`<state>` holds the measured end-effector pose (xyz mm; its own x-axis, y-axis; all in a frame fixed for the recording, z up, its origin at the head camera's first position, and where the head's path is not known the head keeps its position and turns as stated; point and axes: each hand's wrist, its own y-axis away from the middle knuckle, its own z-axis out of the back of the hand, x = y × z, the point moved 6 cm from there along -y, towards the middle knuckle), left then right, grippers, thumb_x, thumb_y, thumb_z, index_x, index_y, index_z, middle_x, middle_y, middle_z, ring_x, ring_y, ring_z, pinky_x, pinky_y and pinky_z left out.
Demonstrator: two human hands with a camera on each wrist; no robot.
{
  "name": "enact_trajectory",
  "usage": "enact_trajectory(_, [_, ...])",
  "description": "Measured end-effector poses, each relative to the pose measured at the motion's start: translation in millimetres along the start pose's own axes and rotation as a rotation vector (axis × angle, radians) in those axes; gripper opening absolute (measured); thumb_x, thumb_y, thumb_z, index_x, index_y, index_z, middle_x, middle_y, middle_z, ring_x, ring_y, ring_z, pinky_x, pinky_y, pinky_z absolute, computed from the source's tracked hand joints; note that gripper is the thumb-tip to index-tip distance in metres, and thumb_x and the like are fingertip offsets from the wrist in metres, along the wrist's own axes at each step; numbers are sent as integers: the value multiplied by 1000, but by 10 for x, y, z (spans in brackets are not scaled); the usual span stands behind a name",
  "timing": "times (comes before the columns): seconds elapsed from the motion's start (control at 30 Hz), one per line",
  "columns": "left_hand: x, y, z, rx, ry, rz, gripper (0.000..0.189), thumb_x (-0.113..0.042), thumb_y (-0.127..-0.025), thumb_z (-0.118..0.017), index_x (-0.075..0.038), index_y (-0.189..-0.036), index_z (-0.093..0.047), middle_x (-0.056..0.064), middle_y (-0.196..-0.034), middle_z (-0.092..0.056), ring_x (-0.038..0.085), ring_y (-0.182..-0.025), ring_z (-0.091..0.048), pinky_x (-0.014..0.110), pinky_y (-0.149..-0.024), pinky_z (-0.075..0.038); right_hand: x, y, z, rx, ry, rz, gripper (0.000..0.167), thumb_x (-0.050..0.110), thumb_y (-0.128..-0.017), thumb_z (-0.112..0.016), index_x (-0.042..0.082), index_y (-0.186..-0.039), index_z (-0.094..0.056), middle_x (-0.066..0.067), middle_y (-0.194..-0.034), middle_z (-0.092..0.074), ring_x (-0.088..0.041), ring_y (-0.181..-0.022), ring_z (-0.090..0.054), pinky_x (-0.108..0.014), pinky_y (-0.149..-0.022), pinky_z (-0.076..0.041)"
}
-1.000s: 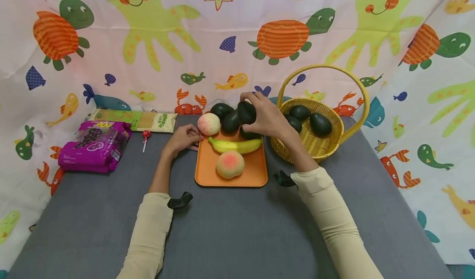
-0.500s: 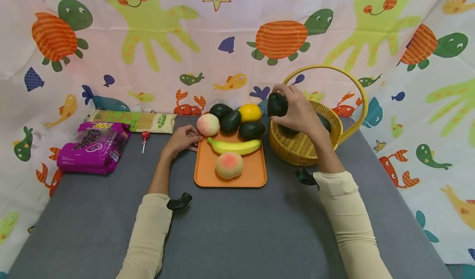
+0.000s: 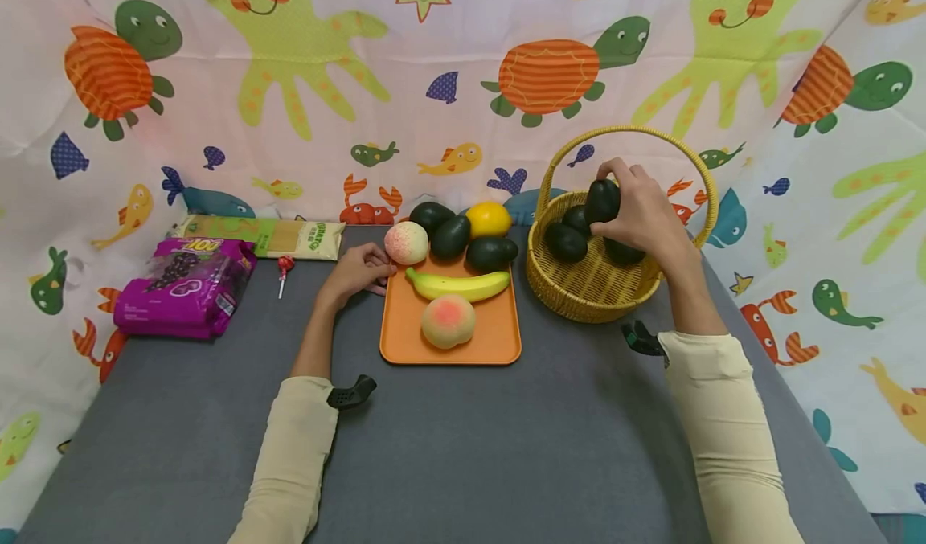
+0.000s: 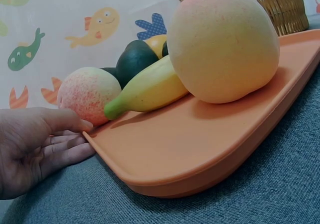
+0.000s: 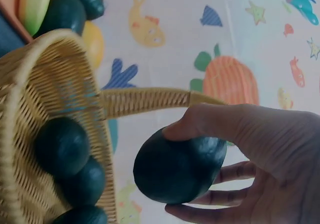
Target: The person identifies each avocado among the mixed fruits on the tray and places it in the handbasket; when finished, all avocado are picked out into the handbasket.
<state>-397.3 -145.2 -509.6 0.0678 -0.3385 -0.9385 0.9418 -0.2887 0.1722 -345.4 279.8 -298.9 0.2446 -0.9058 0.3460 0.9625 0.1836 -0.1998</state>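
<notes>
the dark avocado (image 3: 603, 201) has moved rightward and is now above the yellow basket (image 3: 579, 304), grasped in the right hand (image 3: 642, 210), while the left hand (image 3: 358, 271) pinches the orange tray (image 3: 405, 335) at its left rim.

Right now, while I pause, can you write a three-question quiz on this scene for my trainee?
1. The right grip holds: A) a peach, B) an avocado, C) a lemon.
2. True or false: the banana lies in the basket.
3. Leaving out the held one, how many avocados lie inside the basket?

Key: 1. B. 2. False; the banana lies on the tray. 3. Three.
</notes>
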Motion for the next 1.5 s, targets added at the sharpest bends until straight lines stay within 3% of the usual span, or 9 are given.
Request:
enact_trajectory(0.3, [5, -27, -5, -2, -8, -3, 31, -16, -99, -71, 3, -121, -58, 14, -103, -67, 13, -79, -68, 29, -68, -67, -378, 36, -365, 245, 63, -61, 70, 13, -83, -83, 2, -142, -46, -32, -132, -55, -46, -112, -56, -61, -88, -54])
enact_trajectory(0.47, [-8, -36, 6, -9, -18, -8, 30, -15, -99, -71, 2, -120, -58, 15, -102, -67, 14, -78, -68, 30, -67, -67, -528, 37, -589, 315, 102, -37, 67, 6, -83, -83, -4, -139, -49, -37, -133, -57, -52, -122, -54, -64, -98, -51])
enact_trajectory(0.6, [-11, -45, -12, 3, -31, -4, 31, -16, -100, -71, 2, -121, -58, 15, -104, -68, 13, -78, -68, 29, -67, -67, -647, 65, -742, 332, 113, -68, 67, 5, -85, -82, -3, -142, -48, -40, -136, -51, -58, -126, -48, -68, -99, -49])
enact_trajectory(0.8, [-44, -37, -51, 14, -37, -8, 34, -18, -99, -72, 4, -122, -58, 17, -105, -68, 12, -77, -68, 29, -68, -67, -791, 117, -811, 325, 121, -142, 69, 9, -90, -80, 0, -148, -43, -44, -138, -41, -66, -119, -49, -72, -93, -50])
enact_trajectory(1.03, [-47, -40, -18, -13, -27, -4, 32, -18, -99, -73, 1, -120, -59, 13, -99, -67, 14, -77, -68, 29, -66, -67, -734, 60, -779, 275, 121, -139, 74, 12, -88, -84, -4, -148, -43, -44, -136, -43, -66, -121, -48, -73, -97, -49])
enact_trajectory(1.23, [-31, -19, -3, -3, -17, 0, 32, -18, -99, -72, 2, -121, -58, 9, -94, -66, 14, -77, -67, 29, -67, -67, -708, 56, -799, 281, 105, -199, 80, 20, -90, -83, -2, -152, -38, -44, -143, -37, -68, -129, -40, -76, -103, -44])
enact_trajectory(1.5, [-52, 49, 4, 14, -9, 3, 34, -17, -100, -70, 4, -123, -57, 13, -96, -68, 13, -78, -67, 27, -68, -67, -610, 80, -782, 268, 100, -224, 80, 26, -95, -78, 2, -157, -33, -45, -149, -29, -67, -131, -36, -78, -102, -43])
